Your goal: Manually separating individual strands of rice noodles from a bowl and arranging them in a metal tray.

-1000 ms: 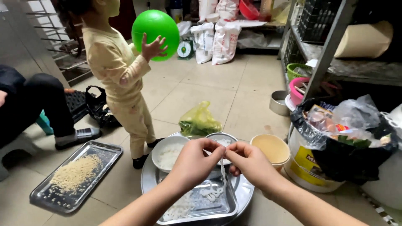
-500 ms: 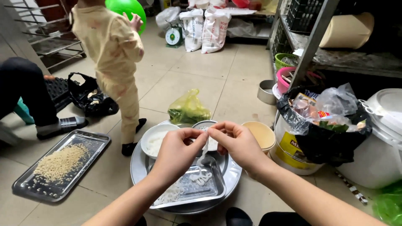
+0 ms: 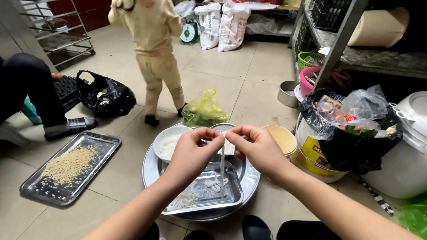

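Two hands, the left hand and right hand, are held close together, fingertips pinched on a thin white strip. A small steel tray is seen directly beneath them.
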